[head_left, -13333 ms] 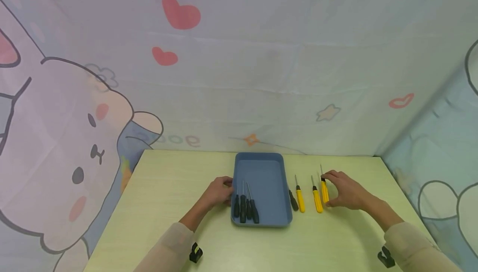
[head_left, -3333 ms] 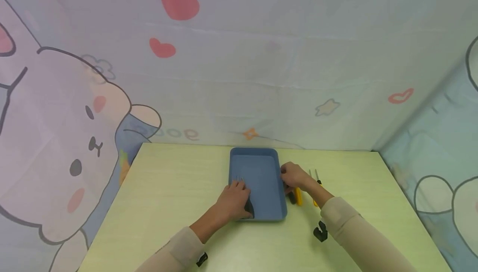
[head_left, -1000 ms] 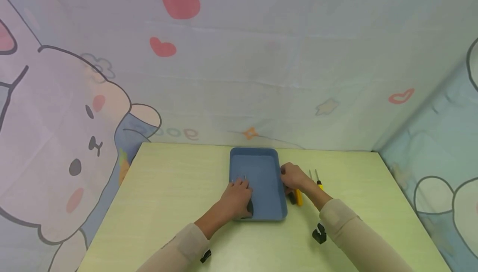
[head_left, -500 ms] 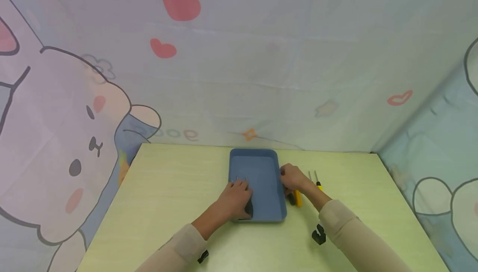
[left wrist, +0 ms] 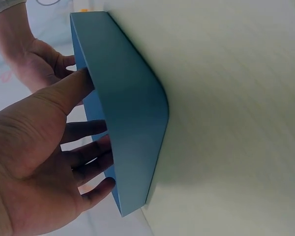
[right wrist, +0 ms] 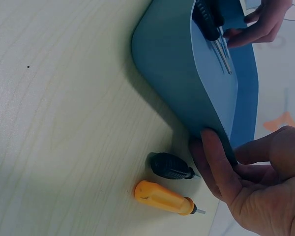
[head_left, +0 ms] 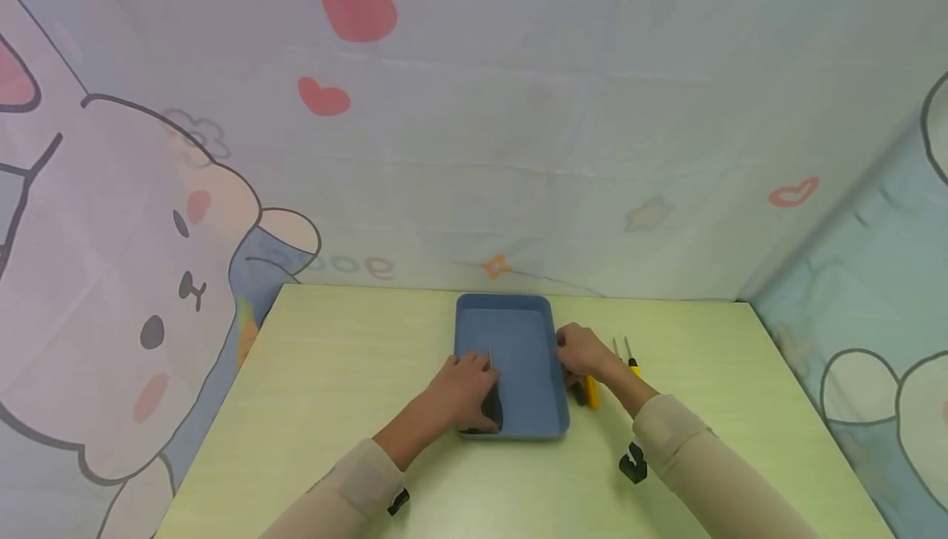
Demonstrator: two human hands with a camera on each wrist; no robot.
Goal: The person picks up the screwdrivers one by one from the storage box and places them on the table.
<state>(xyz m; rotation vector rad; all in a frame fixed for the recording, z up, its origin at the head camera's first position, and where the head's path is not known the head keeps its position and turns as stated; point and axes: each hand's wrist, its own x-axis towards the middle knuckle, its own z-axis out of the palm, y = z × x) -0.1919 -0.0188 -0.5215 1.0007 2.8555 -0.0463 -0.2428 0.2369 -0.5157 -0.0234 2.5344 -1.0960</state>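
Currently, the left hand [head_left: 465, 391] reaches into the blue tray [head_left: 526, 383] on the table [head_left: 355, 341], fingers parted over black screwdrivers [right wrist: 204, 22], while the right hand [head_left: 583, 352], apart from it, pinches the tray's right wall. Just outside that wall, a black-handled screwdriver [right wrist: 169, 165] lies beside a yellow-handled screwdriver [right wrist: 162, 196].

Blue tray [head_left: 522, 333], yellow-handled screwdrivers [right wrist: 162, 197], black-handled screwdrivers [right wrist: 168, 166]
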